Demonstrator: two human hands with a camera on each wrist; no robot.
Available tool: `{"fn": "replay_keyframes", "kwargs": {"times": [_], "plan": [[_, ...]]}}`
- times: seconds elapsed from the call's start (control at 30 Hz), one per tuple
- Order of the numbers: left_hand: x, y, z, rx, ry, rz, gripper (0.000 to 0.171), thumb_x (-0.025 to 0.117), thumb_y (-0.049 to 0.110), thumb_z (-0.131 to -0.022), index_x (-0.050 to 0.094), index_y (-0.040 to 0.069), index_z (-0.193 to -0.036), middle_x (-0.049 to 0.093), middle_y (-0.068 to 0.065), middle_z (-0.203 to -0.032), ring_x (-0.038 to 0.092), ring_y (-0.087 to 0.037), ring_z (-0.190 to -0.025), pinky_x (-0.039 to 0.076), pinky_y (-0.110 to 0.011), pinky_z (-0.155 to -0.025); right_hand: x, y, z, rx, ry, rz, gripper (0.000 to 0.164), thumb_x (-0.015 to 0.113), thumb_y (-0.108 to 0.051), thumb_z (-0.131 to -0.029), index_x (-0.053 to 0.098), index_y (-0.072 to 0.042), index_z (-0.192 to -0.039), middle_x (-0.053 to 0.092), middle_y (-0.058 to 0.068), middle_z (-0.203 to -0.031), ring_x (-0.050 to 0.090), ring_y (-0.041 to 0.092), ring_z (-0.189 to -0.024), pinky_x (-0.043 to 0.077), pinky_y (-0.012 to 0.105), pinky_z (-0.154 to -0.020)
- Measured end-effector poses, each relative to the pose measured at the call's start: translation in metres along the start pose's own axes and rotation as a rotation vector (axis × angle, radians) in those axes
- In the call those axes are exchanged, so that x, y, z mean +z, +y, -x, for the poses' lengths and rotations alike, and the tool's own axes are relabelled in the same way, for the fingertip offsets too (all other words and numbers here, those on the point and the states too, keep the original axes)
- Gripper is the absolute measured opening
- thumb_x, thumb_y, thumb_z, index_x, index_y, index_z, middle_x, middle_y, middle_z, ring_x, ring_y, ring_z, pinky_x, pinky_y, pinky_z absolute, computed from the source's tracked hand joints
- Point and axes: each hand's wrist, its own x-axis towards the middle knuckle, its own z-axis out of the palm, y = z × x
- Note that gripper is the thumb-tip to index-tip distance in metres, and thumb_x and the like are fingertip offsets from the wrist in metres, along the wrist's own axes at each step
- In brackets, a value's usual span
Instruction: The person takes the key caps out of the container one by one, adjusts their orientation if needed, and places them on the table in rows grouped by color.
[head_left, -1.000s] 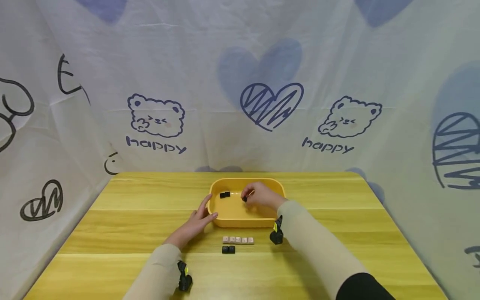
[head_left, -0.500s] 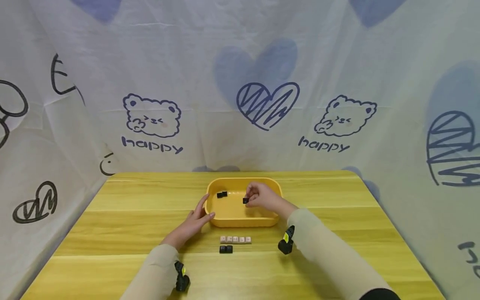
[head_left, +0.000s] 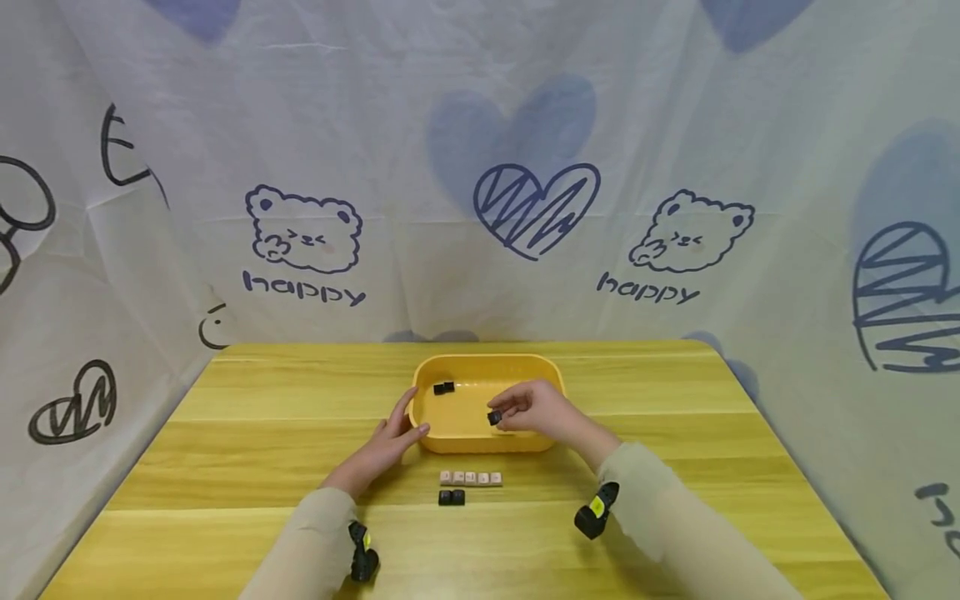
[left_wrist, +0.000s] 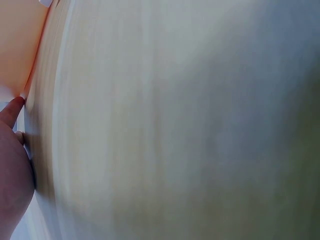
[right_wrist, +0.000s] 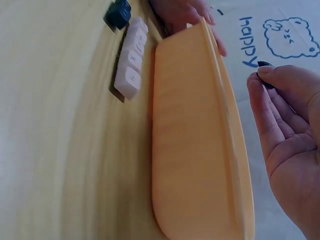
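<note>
Pinched between the thumb and fingertips of my right hand (head_left: 536, 407) is a black keycap (head_left: 494, 417), held over the front part of a yellow plastic tub (head_left: 480, 446). In the right wrist view the same keycap (right_wrist: 265, 75) shows as a dark sliver between thumb and index finger, above the tub's rim. My left hand (head_left: 382, 450) rests against the tub's left end, thumb at the front corner and fingers straight along the side. Two more black keycaps (head_left: 444, 388) lie inside the tub at the back left.
On the table (head_left: 262, 467) before the tub lies a row of several white keycaps (head_left: 470, 478). Nearer to me, a pair of black keycaps (head_left: 452, 497) sits side by side under the row's left end. A patterned cloth (head_left: 420, 275) hangs behind the table.
My right hand has lifted the black keycap from the tub's floor and brought it toward me, to the tub's front. The left hand stays on the tub.
</note>
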Motion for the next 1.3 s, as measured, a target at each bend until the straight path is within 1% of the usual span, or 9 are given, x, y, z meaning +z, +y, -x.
{"fn": "replay_keyframes", "kwargs": {"times": [0.07,0.17,0.3,0.43,0.63,0.73,1.03,1.23,1.3], "plan": [[0.0,0.0,0.0,-0.007,0.001,-0.001,0.077,0.05,0.038,-0.102,-0.002,0.027,-0.158,0.028,-0.02,-0.155,-0.012,-0.042,-0.144,-0.012,-0.058,-0.111,0.003,0.002,0.004,0.007,-0.004,-0.015,0.029,0.072,0.004,-0.084,0.068,0.009,-0.112,0.071,0.016,-0.1,0.069,0.022,-0.086,0.057,0.037,-0.078],[0.0,-0.001,0.0,-0.013,0.005,-0.012,0.076,0.049,0.039,-0.102,-0.002,0.028,-0.158,0.027,-0.02,-0.154,-0.013,-0.043,-0.144,-0.012,-0.058,-0.111,0.009,0.003,0.011,-0.007,-0.009,-0.024,0.025,0.073,0.002,-0.083,0.071,0.007,-0.107,0.073,0.015,-0.096,0.07,0.02,-0.084,0.057,0.036,-0.077],[-0.001,-0.001,0.001,-0.025,0.005,-0.025,0.077,0.049,0.042,-0.102,-0.001,0.029,-0.158,0.026,-0.021,-0.155,-0.014,-0.043,-0.143,-0.012,-0.058,-0.111,0.016,0.005,0.018,-0.09,-0.009,0.005,0.02,0.075,0.0,-0.083,0.074,0.004,-0.103,0.071,0.011,-0.097,0.066,0.018,-0.082,0.055,0.03,-0.074],[0.0,0.0,0.004,-0.059,0.009,-0.004,0.077,0.051,0.044,-0.1,0.0,0.035,-0.157,0.023,-0.021,-0.156,-0.017,-0.045,-0.142,-0.012,-0.061,-0.11,0.024,0.009,0.023,-0.154,0.005,0.044,0.019,0.077,-0.003,-0.082,0.076,0.0,-0.101,0.064,0.012,-0.097,0.06,0.017,-0.082,0.053,0.028,-0.073],[0.001,0.0,0.004,-0.082,0.009,0.039,0.076,0.051,0.047,-0.1,0.001,0.04,-0.156,0.02,-0.021,-0.157,-0.02,-0.045,-0.141,-0.013,-0.064,-0.108,0.037,0.016,0.031,-0.159,0.007,0.045,0.019,0.077,-0.003,-0.082,0.076,0.0,-0.101,0.064,0.009,-0.092,0.059,0.014,-0.078,0.052,0.025,-0.069],[0.001,0.001,0.004,-0.073,0.005,0.052,0.076,0.051,0.045,-0.1,0.0,0.038,-0.156,0.019,-0.023,-0.157,-0.021,-0.046,-0.14,-0.013,-0.066,-0.107,0.044,0.02,0.034,-0.154,0.008,0.06,0.019,0.077,0.0,-0.08,0.076,-0.001,-0.099,0.064,0.007,-0.089,0.059,0.012,-0.076,0.053,0.025,-0.067],[0.0,0.0,0.003,-0.056,-0.001,0.047,0.076,0.051,0.043,-0.101,-0.001,0.036,-0.157,0.021,-0.021,-0.156,-0.02,-0.043,-0.142,-0.014,-0.061,-0.109,0.062,0.025,0.038,-0.154,-0.002,0.248,0.019,0.08,0.0,-0.076,0.076,-0.006,-0.094,0.062,-0.004,-0.083,0.058,0.011,-0.073,0.053,0.023,-0.065],[0.0,-0.001,0.003,-0.051,-0.008,0.06,0.077,0.051,0.044,-0.1,-0.001,0.038,-0.156,0.02,-0.022,-0.157,-0.02,-0.043,-0.142,-0.013,-0.062,-0.109,0.07,0.029,0.037,-0.148,0.001,0.359,0.018,0.082,-0.004,-0.075,0.077,-0.007,-0.093,0.059,-0.008,-0.08,0.054,0.007,-0.071,0.05,0.022,-0.064],[0.0,-0.001,0.004,-0.048,-0.007,0.058,0.077,0.051,0.044,-0.1,-0.001,0.037,-0.157,0.018,-0.025,-0.157,-0.02,-0.045,-0.141,-0.012,-0.064,-0.108,0.072,0.03,0.036,-0.14,0.006,0.398,0.017,0.083,-0.006,-0.075,0.078,-0.008,-0.091,0.057,-0.009,-0.077,0.052,0.005,-0.07,0.048,0.021,-0.063]]}}
